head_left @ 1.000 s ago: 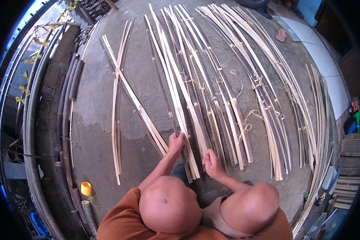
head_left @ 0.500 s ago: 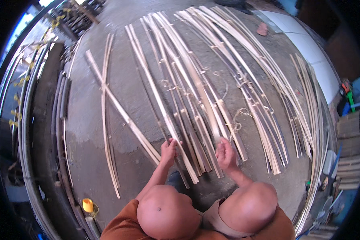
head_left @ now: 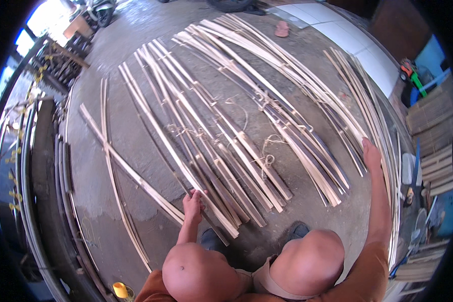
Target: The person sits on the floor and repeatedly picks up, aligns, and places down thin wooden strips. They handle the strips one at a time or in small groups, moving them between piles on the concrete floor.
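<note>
Long, split bamboo strips (head_left: pixel 161 121), pale on one face and dark on the other, lie fanned out in loose rows on the concrete floor. My left hand (head_left: pixel 193 204) is closed round a thin dark bamboo strip (head_left: pixel 214 226) near its close end, between my knees and the rows. Stretched far to the right, my right hand (head_left: pixel 371 153) has its fingers curled at the close end of a pale bamboo strip (head_left: pixel 345 117) in the right-hand row. My hand and forearm hide part of the strips there. Thin ties (head_left: pixel 269 160) lie loose over the middle rows.
Two crossed strips (head_left: pixel 105 146) lie at left. Beyond them are dark poles (head_left: pixel 60 166) and a yellow cup (head_left: pixel 120 290). Another strip bundle (head_left: pixel 375 110) bends along the right side, near white tiles (head_left: pixel 337 35), a pink sandal (head_left: pixel 282 28) and stacked slats (head_left: pixel 433 168).
My right hand has swung from the middle rows out to the right-hand row, and the blurred strip beside it is gone from the middle. My left hand keeps its hold. The view has turned right.
</note>
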### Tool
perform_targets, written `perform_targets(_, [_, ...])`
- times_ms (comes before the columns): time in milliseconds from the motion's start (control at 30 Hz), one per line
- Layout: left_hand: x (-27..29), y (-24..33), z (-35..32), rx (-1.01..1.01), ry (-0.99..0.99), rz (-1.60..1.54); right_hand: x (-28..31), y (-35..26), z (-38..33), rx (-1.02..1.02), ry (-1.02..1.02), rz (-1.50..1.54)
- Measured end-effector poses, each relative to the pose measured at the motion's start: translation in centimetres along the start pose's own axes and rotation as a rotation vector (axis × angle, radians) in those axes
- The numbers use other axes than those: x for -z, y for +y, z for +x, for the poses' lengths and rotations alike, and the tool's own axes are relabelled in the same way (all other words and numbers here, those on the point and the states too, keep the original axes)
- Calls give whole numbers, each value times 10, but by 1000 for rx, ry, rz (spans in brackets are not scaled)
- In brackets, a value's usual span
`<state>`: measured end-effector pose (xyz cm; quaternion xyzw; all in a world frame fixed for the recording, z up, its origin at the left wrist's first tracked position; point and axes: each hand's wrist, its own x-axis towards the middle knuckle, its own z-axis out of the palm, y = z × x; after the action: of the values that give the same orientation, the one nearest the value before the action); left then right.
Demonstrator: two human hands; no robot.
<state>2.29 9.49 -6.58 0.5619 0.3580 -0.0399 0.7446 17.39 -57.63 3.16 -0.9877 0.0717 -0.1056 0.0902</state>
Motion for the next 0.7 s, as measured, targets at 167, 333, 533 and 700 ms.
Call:
perform_targets(167, [-9,-4,2,4,15,14,46,52,21,-100,43,-114])
perform_targets(333, [-27,-1,1,-11,30,13,55,22,46,-60,124,-297])
perform_targets(533, [-35,8,-6,-37,-38,-23,-47,-211,-43,149,-265,823])
perform_targets(700, [-46,13,-9,-43,-64,-107,-108,-355,-190,27,-1321,1168])
